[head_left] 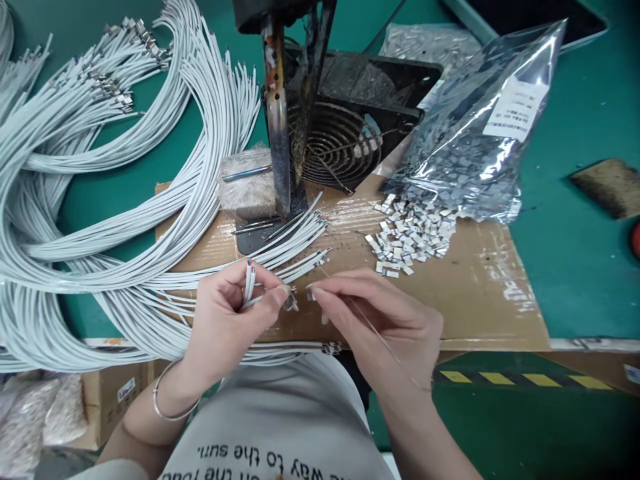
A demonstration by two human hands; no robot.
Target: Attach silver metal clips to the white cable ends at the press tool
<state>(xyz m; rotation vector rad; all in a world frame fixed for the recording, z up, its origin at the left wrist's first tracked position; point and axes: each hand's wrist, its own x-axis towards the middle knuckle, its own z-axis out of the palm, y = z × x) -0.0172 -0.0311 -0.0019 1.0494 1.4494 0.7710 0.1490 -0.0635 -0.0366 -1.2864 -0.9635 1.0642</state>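
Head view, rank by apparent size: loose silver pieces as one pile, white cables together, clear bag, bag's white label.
1. White cables, cut off at left edge
2. Clear bag
3. Pile of silver pieces
4. White label

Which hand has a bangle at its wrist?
The left hand, gripping white cables: a silvery bangle circles its wrist, while the right hand has none.

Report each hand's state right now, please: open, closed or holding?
Left hand: closed, holding white cables.
Right hand: closed, pinching a small part, thin wire running through the hand.
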